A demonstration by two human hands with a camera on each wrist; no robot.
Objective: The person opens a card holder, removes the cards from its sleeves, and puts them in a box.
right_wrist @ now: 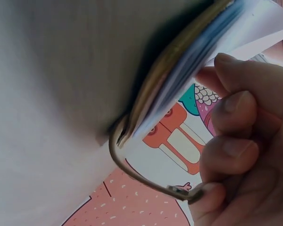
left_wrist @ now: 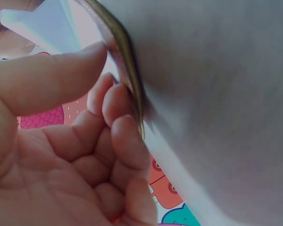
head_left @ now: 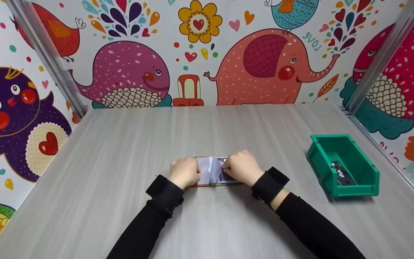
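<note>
A thin brown-edged booklet (head_left: 202,172) lies on the table between the hands, with a pale lilac leaf (head_left: 215,172) lifted near its middle. My left hand (head_left: 185,172) grips the left edge, thumb on the inner side and fingertips at the rim in the left wrist view. On the other side, my right hand (head_left: 243,167) pinches the lifted leaf with thumb and index finger. The right wrist view shows several stacked layers inside the brown cover (right_wrist: 155,84) and a narrow looped strap (right_wrist: 144,176) with a small metal piece. The booklet's exact kind is unclear.
A green plastic bin (head_left: 358,190) stands to the right on the wood-grain table (head_left: 128,144). Inside it lies a flat black item (head_left: 343,174) with white lettering. Walls printed with cartoon animals (head_left: 261,72) enclose the back and sides.
</note>
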